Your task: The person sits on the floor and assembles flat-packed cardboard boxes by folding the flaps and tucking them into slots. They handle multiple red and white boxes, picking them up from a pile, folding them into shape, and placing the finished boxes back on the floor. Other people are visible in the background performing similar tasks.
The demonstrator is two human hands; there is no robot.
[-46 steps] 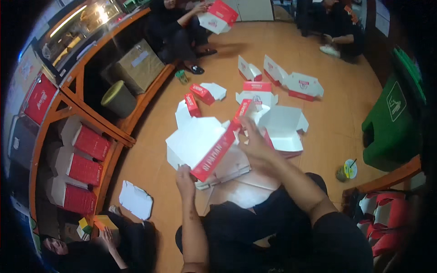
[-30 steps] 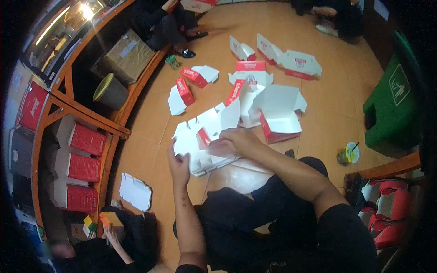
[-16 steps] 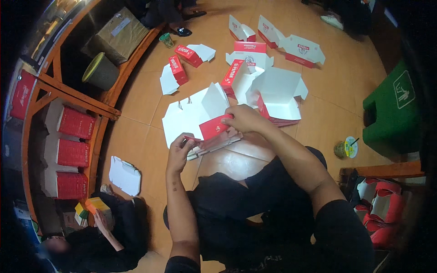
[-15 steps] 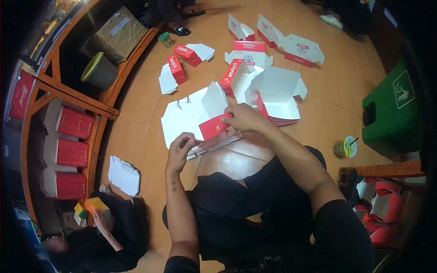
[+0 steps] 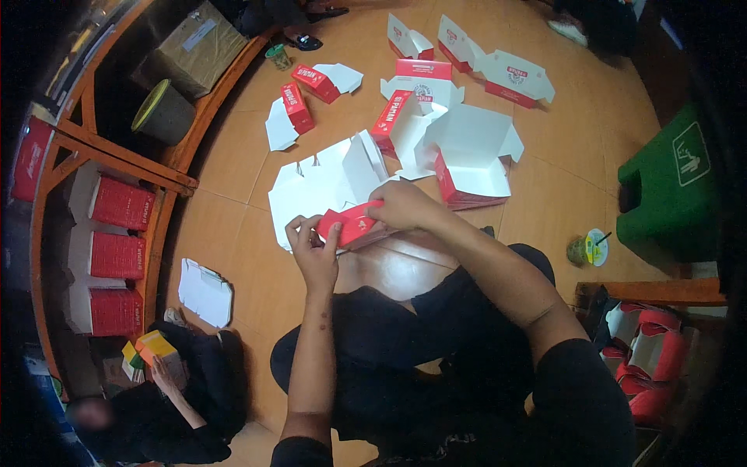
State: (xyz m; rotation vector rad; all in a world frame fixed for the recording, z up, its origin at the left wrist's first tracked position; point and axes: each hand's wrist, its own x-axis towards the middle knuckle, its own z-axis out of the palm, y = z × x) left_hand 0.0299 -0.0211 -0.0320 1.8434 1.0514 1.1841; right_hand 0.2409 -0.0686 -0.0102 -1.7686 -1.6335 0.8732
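Observation:
I sit on a wooden floor with a flat red-and-white cardboard box blank [image 5: 323, 183] spread in front of my knees. My left hand [image 5: 313, 247] grips the near red flap [image 5: 354, 224] of it from the left side. My right hand [image 5: 401, 206] presses on the same red flap from the right, fingers curled over its top edge. A white panel of the blank stands up just beyond my hands. An open folded box [image 5: 471, 167] with a red side lies to the right of my right hand.
Several more red-and-white boxes [image 5: 420, 78] lie scattered farther out on the floor. A wooden shelf [image 5: 117, 202] at left holds stacked red boxes. A green bin [image 5: 673, 183] and a drink cup [image 5: 585, 249] are at right. Another person [image 5: 167, 397] sits at lower left beside a white flat box [image 5: 205, 292].
The view has tilted down and closer. The long red flap was raised in my right hand, then brought down; both hands now hold it low against the white blank.

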